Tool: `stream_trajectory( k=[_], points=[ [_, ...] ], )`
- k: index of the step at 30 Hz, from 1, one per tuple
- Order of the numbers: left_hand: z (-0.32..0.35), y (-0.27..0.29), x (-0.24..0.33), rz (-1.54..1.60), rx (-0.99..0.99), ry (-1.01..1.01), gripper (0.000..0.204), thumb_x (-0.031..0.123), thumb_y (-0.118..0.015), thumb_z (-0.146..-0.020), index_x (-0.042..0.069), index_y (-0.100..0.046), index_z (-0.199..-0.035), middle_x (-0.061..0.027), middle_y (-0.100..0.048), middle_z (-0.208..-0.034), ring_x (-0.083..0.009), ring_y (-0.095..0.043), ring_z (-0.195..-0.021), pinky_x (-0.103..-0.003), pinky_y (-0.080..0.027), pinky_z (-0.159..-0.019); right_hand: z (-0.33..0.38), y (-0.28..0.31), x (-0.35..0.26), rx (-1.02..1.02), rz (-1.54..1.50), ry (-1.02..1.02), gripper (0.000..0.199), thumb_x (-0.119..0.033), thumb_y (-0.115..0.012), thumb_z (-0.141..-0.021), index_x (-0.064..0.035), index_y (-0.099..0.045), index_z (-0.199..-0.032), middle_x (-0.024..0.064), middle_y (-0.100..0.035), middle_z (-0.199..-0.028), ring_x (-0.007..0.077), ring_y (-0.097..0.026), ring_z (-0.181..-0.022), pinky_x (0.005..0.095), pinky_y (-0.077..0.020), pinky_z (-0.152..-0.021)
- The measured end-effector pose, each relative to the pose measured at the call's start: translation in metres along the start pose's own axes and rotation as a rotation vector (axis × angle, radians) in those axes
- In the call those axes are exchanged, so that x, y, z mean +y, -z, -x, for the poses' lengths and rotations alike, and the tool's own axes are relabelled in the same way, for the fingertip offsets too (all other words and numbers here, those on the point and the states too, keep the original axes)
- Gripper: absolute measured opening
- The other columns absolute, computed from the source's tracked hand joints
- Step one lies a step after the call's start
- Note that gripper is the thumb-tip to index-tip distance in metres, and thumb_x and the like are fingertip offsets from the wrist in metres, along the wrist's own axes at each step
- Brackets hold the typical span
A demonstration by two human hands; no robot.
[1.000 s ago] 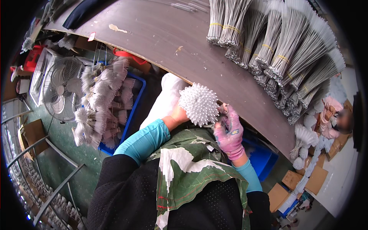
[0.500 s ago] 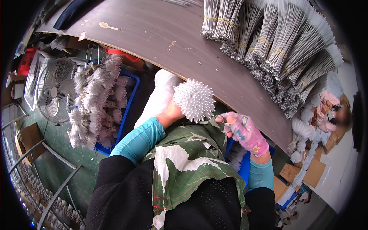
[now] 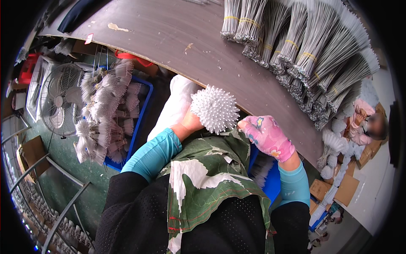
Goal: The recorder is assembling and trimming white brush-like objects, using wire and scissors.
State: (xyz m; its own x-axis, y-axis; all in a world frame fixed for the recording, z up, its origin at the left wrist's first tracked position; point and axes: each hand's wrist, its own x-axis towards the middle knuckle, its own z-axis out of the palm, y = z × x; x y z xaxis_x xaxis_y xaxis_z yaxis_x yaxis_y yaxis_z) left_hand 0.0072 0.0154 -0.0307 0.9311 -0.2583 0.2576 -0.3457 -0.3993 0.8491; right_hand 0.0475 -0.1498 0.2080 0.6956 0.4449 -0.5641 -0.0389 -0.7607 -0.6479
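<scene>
Lap level: left hand (image 3: 190, 122), bare, grips white spiky ball (image 3: 215, 109) from beneath, lifted clear of green patterned apron (image 3: 203, 169). Right hand (image 3: 267, 136), floral pink glove, loosely curled, empty, fingertips just beside ball. Blue crate (image 3: 141, 106) at left holds white tufted wire brushes (image 3: 101, 114). Beyond, brown desk (image 3: 169, 38) carries yellow-banded wire bundles (image 3: 304, 46). Cardboard boxes (image 3: 344, 190) at far right.

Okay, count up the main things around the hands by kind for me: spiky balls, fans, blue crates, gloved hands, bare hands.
Spiky white ball: 1
Fan: 1
Blue crates: 2
Gloved hand, the right: 1
Bare hand, the left, holding the ball: 1
Total: 6
</scene>
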Motion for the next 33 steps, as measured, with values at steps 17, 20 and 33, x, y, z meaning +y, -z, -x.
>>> stream_trajectory(
  k=[17, 20, 33],
  points=[
    [-0.005, 0.008, 0.012, 0.036, 0.033, 0.023, 0.04, 0.025, -0.055, -0.085, 0.008, -0.053, -0.121, -0.012, -0.054, -0.122, -0.0271, -0.048, -0.116, -0.038, -0.036, -0.099, 0.007, -0.006, 0.013, -0.089, -0.235, -0.236, 0.036, -0.033, -0.052, -0.09, -0.0016, -0.064, -0.076, 0.0001, -0.05, -0.054, 0.0077, -0.046, -0.052, 0.0256, -0.038, -0.051],
    [-0.006, 0.013, 0.014, -0.145, -0.028, -0.015, 0.04, 0.025, -0.054, -0.085, 0.007, -0.053, -0.121, -0.0125, -0.054, -0.121, -0.0277, -0.048, -0.115, -0.037, -0.036, -0.099, 0.004, -0.006, 0.014, -0.101, -0.227, -0.225, 0.036, -0.033, -0.053, -0.089, -0.0018, -0.064, -0.076, -0.0002, -0.051, -0.054, 0.0077, -0.046, -0.052, 0.0254, -0.0378, -0.051],
    [-0.006, 0.014, 0.021, 0.099, -0.047, 0.179, 0.037, 0.025, -0.052, -0.085, 0.007, -0.056, -0.117, -0.0142, -0.056, -0.118, -0.0297, -0.049, -0.113, -0.038, -0.037, -0.097, 0.006, -0.002, 0.018, -0.111, -0.267, -0.247, 0.036, -0.033, -0.053, -0.09, -0.0014, -0.064, -0.075, -0.0002, -0.053, -0.058, 0.0073, -0.046, -0.053, 0.0249, -0.0388, -0.052]
  ],
)
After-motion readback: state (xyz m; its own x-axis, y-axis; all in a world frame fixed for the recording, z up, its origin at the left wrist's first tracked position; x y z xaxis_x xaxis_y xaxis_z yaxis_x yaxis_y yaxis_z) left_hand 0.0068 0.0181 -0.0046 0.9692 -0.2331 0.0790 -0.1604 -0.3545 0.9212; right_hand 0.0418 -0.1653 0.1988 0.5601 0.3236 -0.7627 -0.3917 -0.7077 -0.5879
